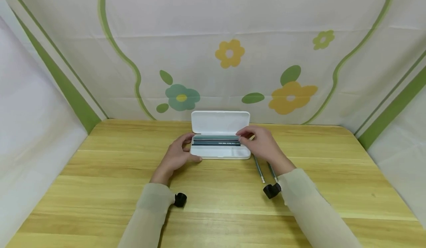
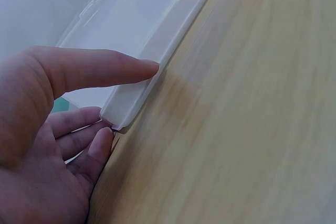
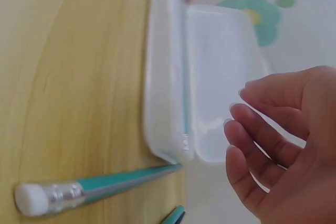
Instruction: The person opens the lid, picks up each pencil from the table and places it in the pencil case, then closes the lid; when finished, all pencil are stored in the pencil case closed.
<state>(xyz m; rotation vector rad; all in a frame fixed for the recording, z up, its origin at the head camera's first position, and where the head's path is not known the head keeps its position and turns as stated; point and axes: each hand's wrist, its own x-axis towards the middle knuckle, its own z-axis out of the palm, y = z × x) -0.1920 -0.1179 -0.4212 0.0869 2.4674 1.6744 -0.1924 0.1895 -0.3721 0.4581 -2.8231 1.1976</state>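
A white pencil case [image 1: 206, 152] lies on the table with its lid [image 1: 220, 122] raised at the back. Several dark and teal pencils [image 1: 216, 141] lie lengthwise in its rear part. My left hand [image 1: 177, 155] holds the case's left end, thumb along the front wall and fingers curled at the end; the left wrist view shows this thumb [image 2: 121, 69] on the edge. Over the right end hovers my right hand [image 1: 261, 142], fingers loosely bent with nothing between them, as the right wrist view shows [image 3: 283, 135].
Two more pencils lie on the wooden table [image 1: 213, 211] to the right of the case, beneath my right wrist; one pencil [image 3: 115, 184] shows a white eraser end. A flower-printed cloth [image 1: 186, 55] hangs behind the table's back edge.
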